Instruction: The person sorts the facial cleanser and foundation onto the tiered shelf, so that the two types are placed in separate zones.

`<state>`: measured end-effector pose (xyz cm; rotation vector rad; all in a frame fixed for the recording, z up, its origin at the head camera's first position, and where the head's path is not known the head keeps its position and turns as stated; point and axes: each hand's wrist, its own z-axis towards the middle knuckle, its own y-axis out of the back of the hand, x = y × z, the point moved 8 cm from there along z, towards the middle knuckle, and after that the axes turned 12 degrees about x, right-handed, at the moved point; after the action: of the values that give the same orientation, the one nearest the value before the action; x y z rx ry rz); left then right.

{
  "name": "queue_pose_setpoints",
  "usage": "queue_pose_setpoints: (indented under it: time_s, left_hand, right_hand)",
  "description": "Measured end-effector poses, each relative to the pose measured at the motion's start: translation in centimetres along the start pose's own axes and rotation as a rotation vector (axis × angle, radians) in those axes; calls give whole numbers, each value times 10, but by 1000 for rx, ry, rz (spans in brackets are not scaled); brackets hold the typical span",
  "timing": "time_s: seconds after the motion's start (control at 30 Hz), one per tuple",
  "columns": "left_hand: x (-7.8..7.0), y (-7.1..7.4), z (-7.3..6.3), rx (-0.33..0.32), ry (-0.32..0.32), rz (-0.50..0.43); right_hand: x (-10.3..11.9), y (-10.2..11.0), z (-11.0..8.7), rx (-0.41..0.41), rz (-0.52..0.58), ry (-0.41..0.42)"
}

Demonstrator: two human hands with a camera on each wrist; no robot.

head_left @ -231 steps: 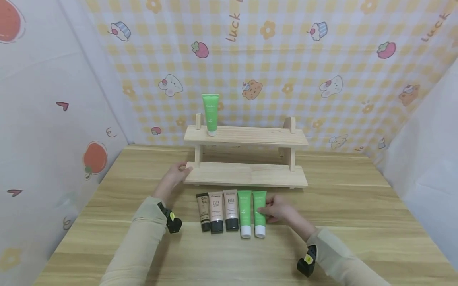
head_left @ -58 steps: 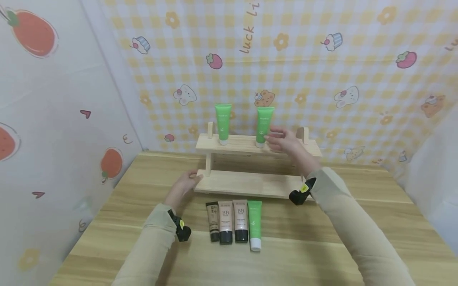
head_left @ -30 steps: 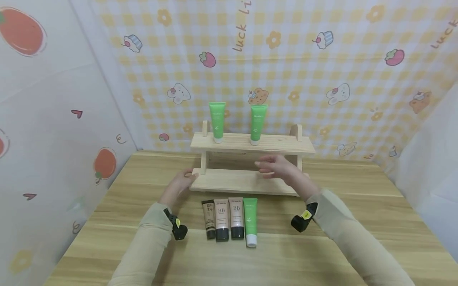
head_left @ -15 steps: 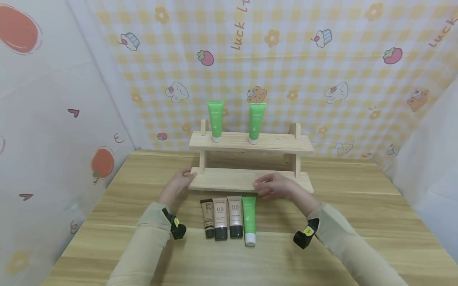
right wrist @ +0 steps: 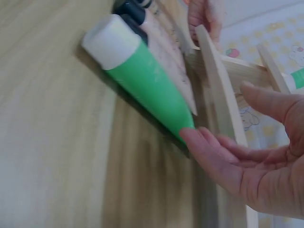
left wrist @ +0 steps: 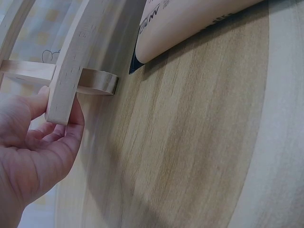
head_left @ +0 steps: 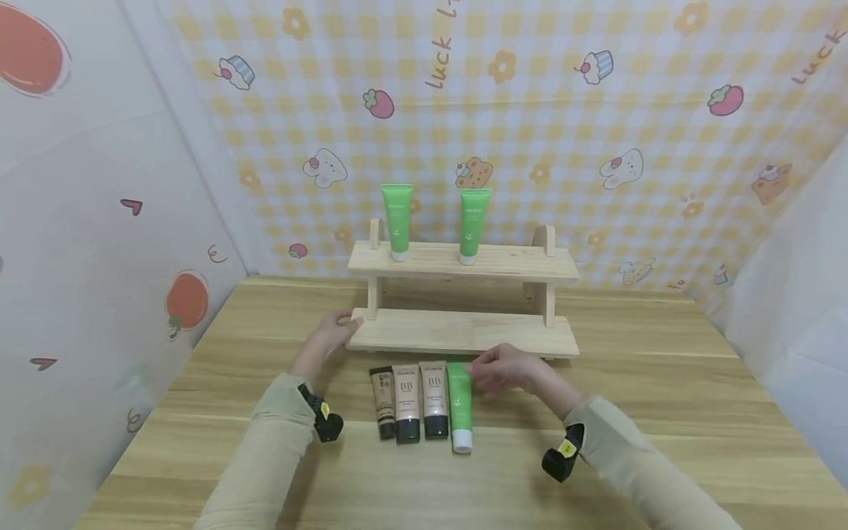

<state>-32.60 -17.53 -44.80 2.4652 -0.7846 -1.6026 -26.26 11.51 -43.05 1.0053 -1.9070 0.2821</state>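
My left hand (head_left: 326,338) pinches the left end of the lower board of a two-tier wooden shelf (head_left: 424,330), thumb above and fingers beneath in the left wrist view. My right hand (head_left: 506,370) is at the flat sealed end of a green squeeze tube (head_left: 460,405) lying on the table. In the right wrist view, a fingertip meets that tube's end while the thumb stands well apart. Left of it lie two beige BB cream tubes (head_left: 434,401) and a smaller brown tube (head_left: 383,405), all with black caps. Two green tubes (head_left: 397,221) stand upright on their white caps on the upper board.
The shelf stands toward the back of the wooden table (head_left: 629,412), with a patterned cloth (head_left: 424,132) hanging behind it. White cloth walls (head_left: 93,243) close in the left and right sides. A black wrist camera (head_left: 563,455) sits on each wrist.
A second green tube has gone from the table row to the upper board, released there. My right hand has come down to the remaining green tube. My left hand keeps its hold on the shelf.
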Motion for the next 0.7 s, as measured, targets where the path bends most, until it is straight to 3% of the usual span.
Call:
queue_pose_setpoints:
  time_s: [0.3,0.4,0.7]
  left_hand:
    - [0,0,0,4,9,6]
    - [-1,0,-1,11,6,3]
    - [0,1,-2,3,12,5]
  right_hand:
    - [-15,-14,8,-96,35,-97]
    - [-17,-18,12,-123,-4,-118]
    - [-15,-32,18,-176,-63,-124]
